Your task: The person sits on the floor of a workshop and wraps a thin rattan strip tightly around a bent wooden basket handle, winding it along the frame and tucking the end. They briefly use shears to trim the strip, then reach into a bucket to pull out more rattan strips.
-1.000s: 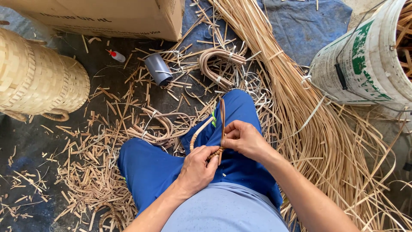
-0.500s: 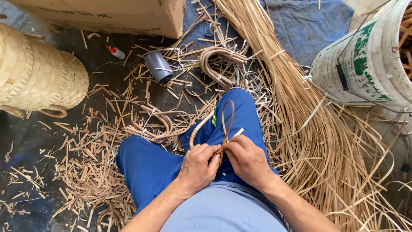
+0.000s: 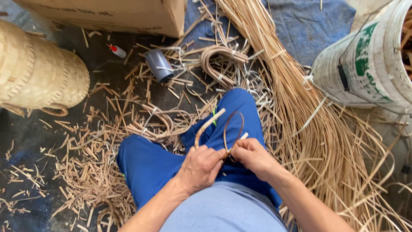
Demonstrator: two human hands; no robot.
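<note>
Thin brown rattan loop (image 3: pixel 234 129) — curved, pale-tipped

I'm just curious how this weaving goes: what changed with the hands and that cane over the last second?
The right hand came down from higher on the thin strip loop to meet the left hand at the lap; both now pinch the curved cane piece where the strip wraps it. The loop bowed out wider. The woven basket, white bucket and bundle of strips stayed put.
</note>
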